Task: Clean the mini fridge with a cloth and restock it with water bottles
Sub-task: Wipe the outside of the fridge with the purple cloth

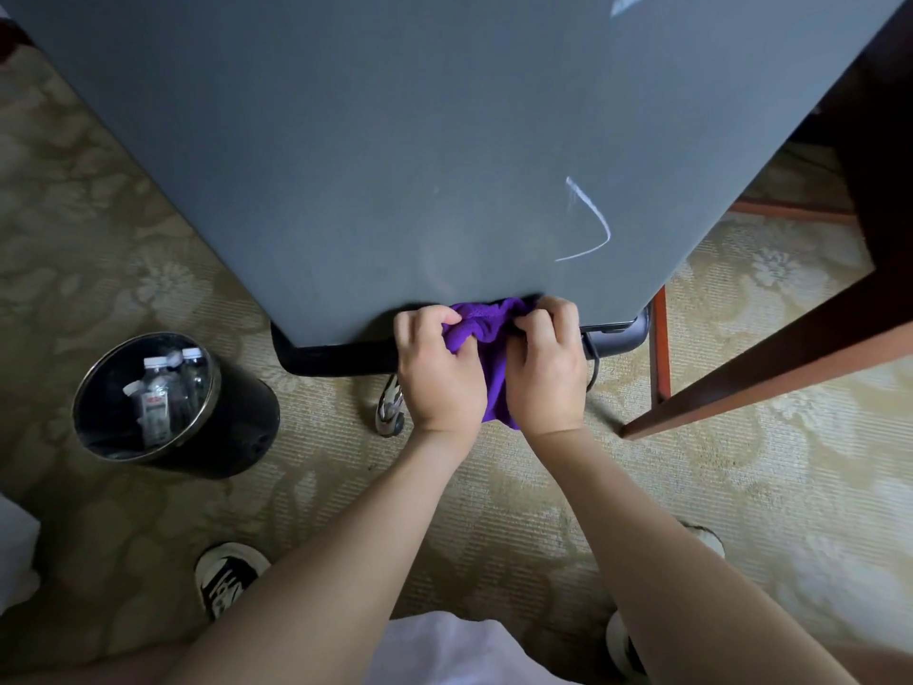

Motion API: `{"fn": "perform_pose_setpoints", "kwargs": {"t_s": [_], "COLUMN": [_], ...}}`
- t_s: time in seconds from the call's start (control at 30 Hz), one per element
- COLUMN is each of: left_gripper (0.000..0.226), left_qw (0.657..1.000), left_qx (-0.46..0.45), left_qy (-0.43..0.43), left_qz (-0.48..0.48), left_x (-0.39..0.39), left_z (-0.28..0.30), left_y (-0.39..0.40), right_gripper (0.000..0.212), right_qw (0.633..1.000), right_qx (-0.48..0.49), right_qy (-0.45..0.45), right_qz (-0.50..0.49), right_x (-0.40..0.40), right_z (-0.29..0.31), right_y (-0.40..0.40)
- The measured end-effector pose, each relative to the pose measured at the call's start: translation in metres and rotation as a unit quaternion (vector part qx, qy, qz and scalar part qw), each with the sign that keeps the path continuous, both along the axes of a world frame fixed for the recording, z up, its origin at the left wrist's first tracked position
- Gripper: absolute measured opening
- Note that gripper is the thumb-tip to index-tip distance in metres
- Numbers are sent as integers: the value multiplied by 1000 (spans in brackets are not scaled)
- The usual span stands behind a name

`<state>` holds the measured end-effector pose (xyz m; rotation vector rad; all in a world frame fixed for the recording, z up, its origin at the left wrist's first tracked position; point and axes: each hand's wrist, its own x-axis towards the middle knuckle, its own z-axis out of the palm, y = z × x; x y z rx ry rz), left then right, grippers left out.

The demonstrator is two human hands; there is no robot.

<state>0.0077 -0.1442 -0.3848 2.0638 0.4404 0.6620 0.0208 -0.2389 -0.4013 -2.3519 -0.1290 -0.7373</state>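
The purple cloth point(486, 353) is bunched between my two hands, at the near edge of the grey mini fridge point(395, 155), which I see from above. I judge it soft and light, a towel-like fabric that folds and crumples easily – it will not slip, and it cannot break. The best hold is a gathered fistful in the middle, so that a flat pad of it faces the surface to wipe.

My left hand point(437, 370) has its fingers curled tightly into the left side of the cloth, and my right hand point(546, 368) grips the right side in the same way; both are clenched on the fabric, nearly touching each other. The upper part of the cloth lies against the fridge edge, and the lower part hangs down between my wrists.

On the fridge top there is a white curved scratch or mark point(588, 224), to the right and a little farther away. On the patterned carpet point(494, 487), to the left, stands a black bin point(173, 402) with water bottles point(158, 388) inside – whether they are full I cannot tell. A dark wooden desk point(790, 338) leg and edge are at the right.
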Motion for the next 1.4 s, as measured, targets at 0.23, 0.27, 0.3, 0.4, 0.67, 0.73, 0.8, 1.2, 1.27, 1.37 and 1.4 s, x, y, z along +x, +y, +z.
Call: {"fn": "perform_pose_setpoints", "kwargs": {"t_s": [0.23, 0.27, 0.3, 0.4, 0.67, 0.73, 0.8, 1.2, 1.27, 1.37, 1.4], "left_gripper": [19, 18, 18, 19, 18, 18, 18, 13, 13, 12, 12], "left_qw": [998, 997, 996, 993, 981, 977, 973, 950, 946, 945, 946], "left_qx": [-26, -26, -27, -39, -35, -28, -21, -11, -9, -7, -6], "left_qy": [-58, -70, -82, -113, -193, -213, -231, -313, -324, -327, -323], "left_qz": [11, 10, 9, 14, -1, -6, -7, -16, -16, -23, -27], "left_x": [4, 4, 6, 9, 20, 23, 27, 42, 43, 46, 46], "left_z": [44, 52, 60, 88, 159, 175, 190, 285, 299, 311, 312], "left_y": [-6, -6, -7, -12, -21, -20, -19, -18, -19, -20, -20], "right_gripper": [12, 12, 13, 15, 16, 16, 16, 20, 23, 33, 40], "right_qw": [997, 997, 996, 994, 987, 984, 981, 967, 964, 965, 968], "right_qx": [56, 62, 67, 80, 111, 114, 118, 149, 146, 135, 127], "right_qy": [-35, -44, -51, -66, -113, -134, -154, -203, -221, -224, -214], "right_qz": [-31, -31, -31, -30, -21, -28, -32, -25, -29, -18, -13], "right_x": [4, 5, 6, 9, 16, 19, 22, 34, 35, 37, 38], "right_z": [47, 56, 65, 94, 167, 186, 204, 306, 321, 336, 339], "right_y": [-2, -3, -4, -8, -19, -20, -20, -26, -28, -32, -33]}}
